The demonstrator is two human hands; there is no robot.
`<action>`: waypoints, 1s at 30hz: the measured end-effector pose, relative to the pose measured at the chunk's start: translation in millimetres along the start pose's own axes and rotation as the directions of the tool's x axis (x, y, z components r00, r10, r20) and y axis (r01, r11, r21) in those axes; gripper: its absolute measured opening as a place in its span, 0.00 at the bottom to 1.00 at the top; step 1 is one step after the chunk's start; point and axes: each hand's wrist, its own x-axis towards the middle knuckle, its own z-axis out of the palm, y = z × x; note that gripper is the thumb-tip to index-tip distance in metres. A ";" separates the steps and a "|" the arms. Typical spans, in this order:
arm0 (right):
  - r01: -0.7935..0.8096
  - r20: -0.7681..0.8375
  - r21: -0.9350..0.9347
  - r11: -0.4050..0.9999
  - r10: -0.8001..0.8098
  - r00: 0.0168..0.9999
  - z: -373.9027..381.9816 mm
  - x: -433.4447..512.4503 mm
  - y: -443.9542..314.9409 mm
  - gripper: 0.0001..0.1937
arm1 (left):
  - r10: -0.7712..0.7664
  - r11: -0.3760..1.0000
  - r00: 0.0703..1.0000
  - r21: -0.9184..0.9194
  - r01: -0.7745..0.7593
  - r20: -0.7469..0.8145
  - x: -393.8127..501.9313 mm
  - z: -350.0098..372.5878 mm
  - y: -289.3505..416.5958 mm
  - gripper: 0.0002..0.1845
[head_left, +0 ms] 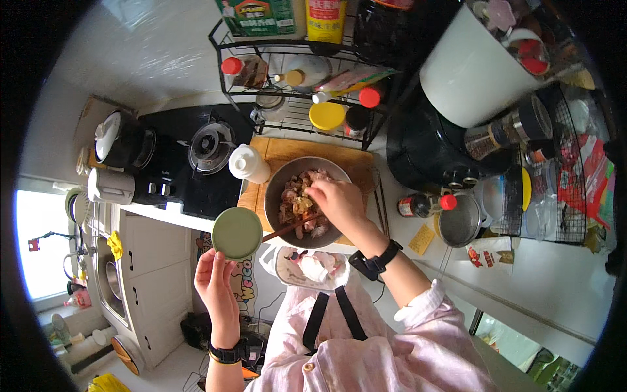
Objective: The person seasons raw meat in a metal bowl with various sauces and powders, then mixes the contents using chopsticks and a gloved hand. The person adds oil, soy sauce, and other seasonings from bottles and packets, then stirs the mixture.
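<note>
My left hand [218,281] grips the lower edge of a round pale-green dish or lid [237,233], held out left of the bowl and in front of the counter. My right hand [339,202] is over a round metal bowl [272,198], its fingertips bunched close above cut raw meat [293,192]. Whether anything is pinched between those fingers cannot be made out. Brown seasoning lies on part of the meat. A wooden chopstick [290,229] leans in the bowl and sticks out over its near left rim. Beneath the bowl is a wooden cutting board [252,196].
A white bottle [249,164] stands left of the bowl, beside a black gas hob [171,181]. Behind is a wire rack [289,128] with jars and bottles. To the right are a sauce bottle [423,205], a strainer [459,220] and a black appliance [426,147]. A lined bin [313,284] sits below the counter edge.
</note>
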 end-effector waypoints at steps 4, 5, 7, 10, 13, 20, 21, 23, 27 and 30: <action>0.134 -0.082 0.005 0.991 -0.133 0.988 4.6 -16.4 9.0 0.06 | -0.016 0.998 0.993 0.063 0.009 0.116 13.0 28.7 -3.9 0.05; 0.114 -0.115 0.021 0.993 -0.111 0.987 2.3 -23.6 10.8 0.06 | 0.006 0.996 0.986 0.086 -0.020 0.165 17.4 39.5 -6.6 0.05; 0.046 -0.143 0.040 0.998 -0.039 0.989 -5.0 -38.1 13.0 0.06 | -0.014 0.984 0.981 0.175 -0.021 0.195 27.1 63.4 -10.5 0.05; -0.095 -0.185 0.495 0.864 0.212 0.959 -19.0 -59.3 10.0 0.13 | 0.001 0.957 0.945 0.273 -0.095 0.326 44.8 111.4 -22.4 0.06; -0.156 0.018 0.929 0.337 0.379 0.925 -44.9 -68.7 16.5 0.23 | 0.111 0.912 0.885 0.307 -0.272 0.453 46.8 165.0 -43.0 0.07; -0.066 0.112 0.993 -0.100 0.587 0.802 -77.5 -77.4 68.8 0.17 | 0.240 0.153 0.268 0.236 -0.960 0.933 9.9 237.9 -86.2 0.13; -0.103 0.091 0.995 -0.015 0.617 0.782 -71.7 -73.7 81.7 0.17 | 0.215 0.132 0.244 0.220 -0.967 0.946 7.1 242.1 -91.8 0.12; -0.189 -0.030 0.941 0.281 0.626 0.779 -55.0 -63.2 109.6 0.17 | 0.137 0.204 0.265 0.235 -0.950 0.954 10.9 244.3 -99.8 0.12; -0.176 -0.188 0.781 0.599 0.494 0.849 -18.9 -41.2 147.3 0.20 | 0.147 0.167 0.429 0.405 -0.899 0.891 58.4 250.4 -111.4 0.15; -0.266 -0.035 0.816 0.513 0.503 0.863 -8.2 -30.0 154.2 0.18 | 0.046 0.141 0.499 0.489 -0.861 0.865 102.1 259.4 -118.5 0.18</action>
